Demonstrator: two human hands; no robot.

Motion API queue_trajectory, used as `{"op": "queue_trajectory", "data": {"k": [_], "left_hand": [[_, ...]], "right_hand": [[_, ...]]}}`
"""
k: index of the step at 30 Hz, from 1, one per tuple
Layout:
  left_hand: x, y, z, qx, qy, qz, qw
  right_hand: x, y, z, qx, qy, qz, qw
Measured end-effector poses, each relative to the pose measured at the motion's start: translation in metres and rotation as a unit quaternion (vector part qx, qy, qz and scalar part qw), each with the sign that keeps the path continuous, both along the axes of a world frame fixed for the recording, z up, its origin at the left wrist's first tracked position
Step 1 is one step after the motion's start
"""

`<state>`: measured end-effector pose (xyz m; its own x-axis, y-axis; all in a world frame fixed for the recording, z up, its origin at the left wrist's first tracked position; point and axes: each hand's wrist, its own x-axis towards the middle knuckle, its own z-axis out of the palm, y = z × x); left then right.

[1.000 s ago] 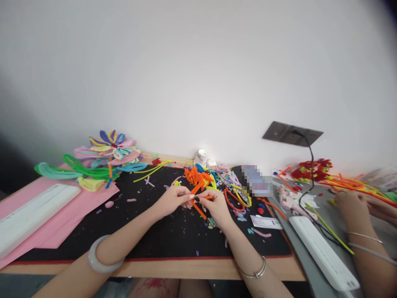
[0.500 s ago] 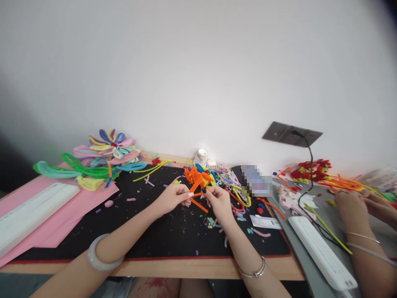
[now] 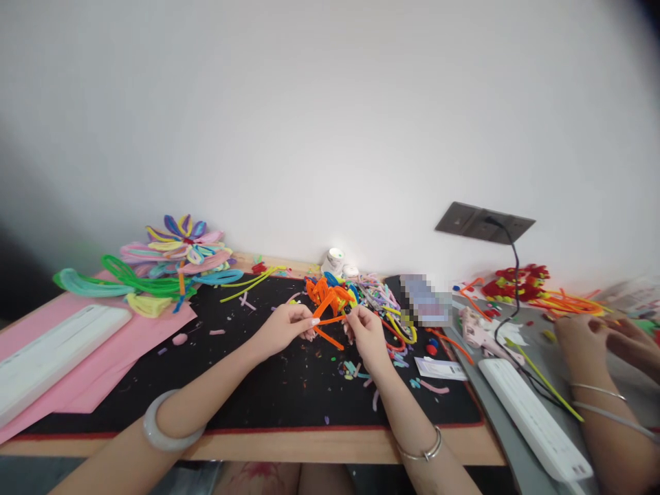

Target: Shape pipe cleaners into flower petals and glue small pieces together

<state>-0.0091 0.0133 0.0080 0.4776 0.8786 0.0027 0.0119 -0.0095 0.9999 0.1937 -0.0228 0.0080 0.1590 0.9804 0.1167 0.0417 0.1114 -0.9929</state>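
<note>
An orange pipe cleaner (image 3: 331,320) stretches between my two hands over the black mat (image 3: 216,392). My left hand (image 3: 291,326) pinches it where several orange strips meet. One strip slants down to the right below my fingers, and another rises toward the pile behind. At the other end, my right hand (image 3: 365,335) pinches the strip between thumb and forefinger. Right behind both hands lies a heap of bent orange pipe cleaners (image 3: 330,292), with yellow and blue ones mixed in.
A pipe-cleaner flower (image 3: 188,244) and pink sheets (image 3: 118,357) with a white bar-shaped device (image 3: 62,361) are on the left. Cut scraps (image 3: 355,371) litter the mat. On the right are a hot glue gun (image 3: 477,333), its black cord, another white device (image 3: 533,416) and another person's hands (image 3: 588,344).
My right hand has shifted slightly right and up, drawing the orange strip out longer between my hands. The left hand stays nearly in place.
</note>
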Motion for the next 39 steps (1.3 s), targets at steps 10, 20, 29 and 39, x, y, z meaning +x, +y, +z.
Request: {"op": "queue_trajectory", "data": {"k": [10, 20, 29, 39], "left_hand": [[-0.001, 0.002, 0.001, -0.018, 0.004, 0.009, 1.000], [0.000, 0.000, 0.004, -0.034, -0.008, 0.000, 0.999], [-0.002, -0.001, 0.005, -0.039, -0.003, -0.023, 0.999], [0.000, -0.005, 0.005, -0.047, 0.045, -0.116, 0.991]], "right_hand": [[0.000, 0.003, -0.005, 0.018, -0.007, 0.029, 0.999], [-0.002, 0.000, -0.004, 0.013, 0.012, 0.051, 0.999], [0.003, 0.001, -0.001, -0.044, 0.062, 0.077, 0.994], [0.003, -0.002, 0.008, -0.034, -0.007, 0.073, 0.997]]}}
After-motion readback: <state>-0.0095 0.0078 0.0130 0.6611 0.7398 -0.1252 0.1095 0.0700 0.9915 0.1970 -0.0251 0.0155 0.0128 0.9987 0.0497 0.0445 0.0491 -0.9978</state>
